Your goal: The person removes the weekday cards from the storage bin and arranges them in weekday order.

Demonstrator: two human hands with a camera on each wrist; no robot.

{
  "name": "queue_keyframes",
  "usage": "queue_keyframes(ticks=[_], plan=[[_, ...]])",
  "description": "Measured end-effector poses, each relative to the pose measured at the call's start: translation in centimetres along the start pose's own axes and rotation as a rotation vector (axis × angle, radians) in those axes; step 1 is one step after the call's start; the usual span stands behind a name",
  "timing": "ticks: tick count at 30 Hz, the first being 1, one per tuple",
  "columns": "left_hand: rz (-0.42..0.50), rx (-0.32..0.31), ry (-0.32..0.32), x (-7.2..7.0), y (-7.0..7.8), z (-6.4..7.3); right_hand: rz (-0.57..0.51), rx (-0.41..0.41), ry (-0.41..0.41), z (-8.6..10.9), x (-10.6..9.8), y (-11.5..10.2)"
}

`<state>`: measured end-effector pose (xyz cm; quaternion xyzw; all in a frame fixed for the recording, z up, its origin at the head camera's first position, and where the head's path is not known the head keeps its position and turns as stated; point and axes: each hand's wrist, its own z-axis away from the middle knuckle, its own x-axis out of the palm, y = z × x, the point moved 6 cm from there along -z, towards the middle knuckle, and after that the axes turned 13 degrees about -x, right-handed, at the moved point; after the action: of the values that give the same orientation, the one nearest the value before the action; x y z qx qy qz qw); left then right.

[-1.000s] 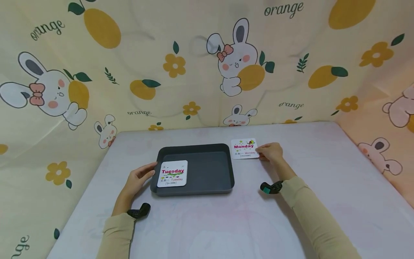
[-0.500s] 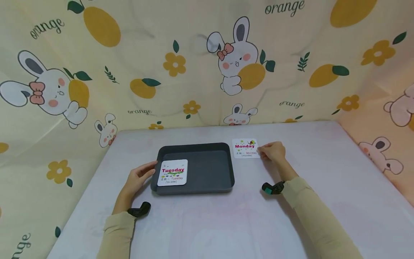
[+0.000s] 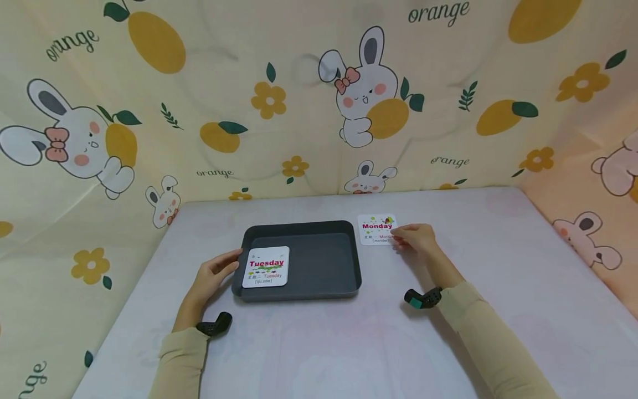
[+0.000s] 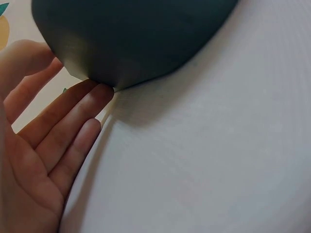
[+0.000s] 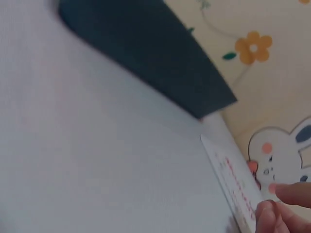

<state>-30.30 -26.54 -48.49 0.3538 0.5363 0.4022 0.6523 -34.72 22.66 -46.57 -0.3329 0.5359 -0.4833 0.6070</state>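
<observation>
A white card (image 3: 266, 267) printed "Tuesday" lies in the left part of a dark grey tray (image 3: 324, 266) in the head view. My left hand (image 3: 211, 278) is at the tray's left side, its nearly straight fingers touching the outer wall. In the left wrist view those fingers (image 4: 73, 121) meet the tray's lower edge. A second white card (image 3: 375, 229), printed "Monday", lies on the table just right of the tray. Over its right edge hovers my right hand (image 3: 418, 239), fingertips covering part of the print. In the right wrist view a gap shows between the fingers (image 5: 294, 195).
The white table (image 3: 309, 354) extends in front of the tray and to both sides. A cream cloth (image 3: 299, 138) with rabbits and oranges hangs behind and beside it. Each wrist carries a small dark camera, such as the right camera (image 3: 422, 298).
The Monday card shifted slightly right, then stopped. My right hand has come off its right edge, its fingertips now over the print and its wrist lower in view. The left hand and tray stayed put.
</observation>
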Motion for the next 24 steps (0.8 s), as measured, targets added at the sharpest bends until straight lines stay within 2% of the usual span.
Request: queue_keyframes(ticks=[8,18,24], plan=[[0.011,0.019,0.002,0.0,0.1,0.0,-0.227,0.023,-0.129,1.6,2.3,-1.0],[0.036,0.029,-0.007,0.0,0.0,-0.2,-0.318,-0.073,-0.256,4.0,4.7,-3.4],[0.034,0.034,-0.006,0.0,0.0,-0.1,-0.321,-0.132,-0.309,4.9,6.3,-4.3]])
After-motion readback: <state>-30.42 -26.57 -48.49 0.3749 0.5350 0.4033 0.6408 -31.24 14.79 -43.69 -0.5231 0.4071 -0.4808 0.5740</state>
